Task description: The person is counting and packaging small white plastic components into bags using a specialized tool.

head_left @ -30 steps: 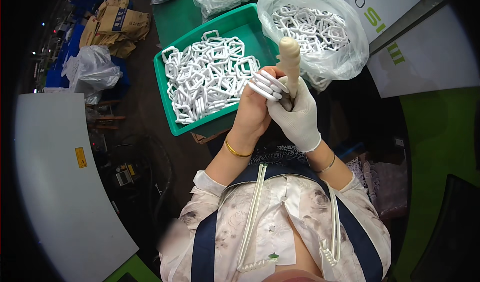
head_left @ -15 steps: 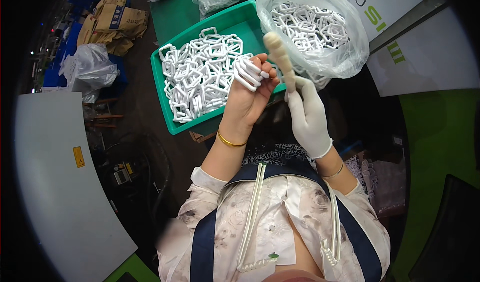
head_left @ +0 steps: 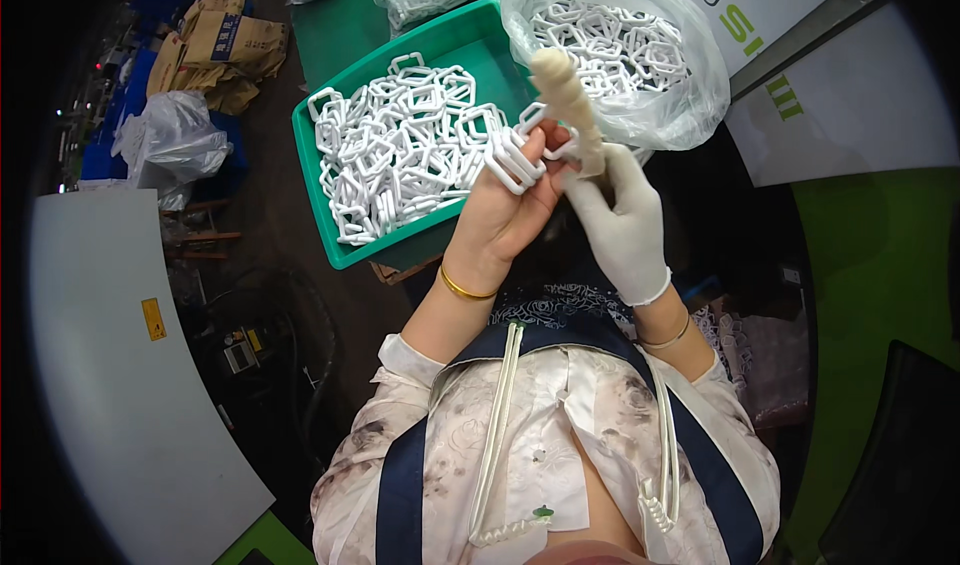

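Two hands met above the near edge of a green tray (head_left: 318, 160) in the head view, the only view there was. The left hand (head_left: 505, 215), bare and with a gold bangle at the wrist, was closed on a small stack of white plastic buckles (head_left: 512, 160), pinched between thumb and fingers. The right hand (head_left: 620, 220), in a white glove, was wrapped around the lower end of a pale wooden stick (head_left: 565, 105), which stood nearly upright with its rounded top in front of a clear bag. Both hands touched each other at the fingers, and the stack of buckles lay just beside the stick's lower part.

Loose white buckles (head_left: 400, 150) of the same kind filled the green tray in a tangled heap, just beyond the left hand. More of them sat in the clear plastic bag (head_left: 690, 85) at the tray's right end, behind the stick. Cardboard boxes (head_left: 215, 50) and a crumpled plastic bag (head_left: 170, 145) lay well apart to the left of the tray.
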The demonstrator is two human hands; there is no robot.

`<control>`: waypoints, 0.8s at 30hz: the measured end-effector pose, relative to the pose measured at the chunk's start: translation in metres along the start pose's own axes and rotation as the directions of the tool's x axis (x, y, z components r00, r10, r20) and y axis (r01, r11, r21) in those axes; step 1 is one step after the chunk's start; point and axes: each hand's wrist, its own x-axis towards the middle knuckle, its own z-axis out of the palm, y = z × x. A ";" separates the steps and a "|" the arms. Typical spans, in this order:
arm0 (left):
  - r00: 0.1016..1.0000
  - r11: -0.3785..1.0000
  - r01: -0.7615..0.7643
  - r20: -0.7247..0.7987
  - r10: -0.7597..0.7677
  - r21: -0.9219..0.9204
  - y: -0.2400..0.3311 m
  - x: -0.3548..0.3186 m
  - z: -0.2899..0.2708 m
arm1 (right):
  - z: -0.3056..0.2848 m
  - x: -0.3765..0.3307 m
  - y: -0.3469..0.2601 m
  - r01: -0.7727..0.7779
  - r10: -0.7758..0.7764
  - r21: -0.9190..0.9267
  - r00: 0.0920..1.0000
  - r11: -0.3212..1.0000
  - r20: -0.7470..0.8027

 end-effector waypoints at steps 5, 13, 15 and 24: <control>0.995 0.995 -0.022 0.095 0.013 0.093 -0.007 -0.007 -0.002 | 0.007 0.008 -0.002 -0.099 0.088 0.048 0.979 0.994 0.186; 0.999 0.999 -0.022 0.025 0.021 0.048 -0.008 -0.011 -0.009 | -0.002 0.011 0.003 -0.096 0.101 -0.044 0.987 0.994 0.123; 0.994 0.998 -0.056 0.097 0.053 0.036 -0.003 -0.009 0.007 | -0.001 0.015 0.008 -0.072 0.079 0.068 0.992 0.995 -0.098; 0.992 0.997 -0.055 0.114 0.050 0.045 -0.005 -0.013 0.015 | 0.005 0.012 0.005 -0.011 0.004 -0.054 0.993 0.998 -0.119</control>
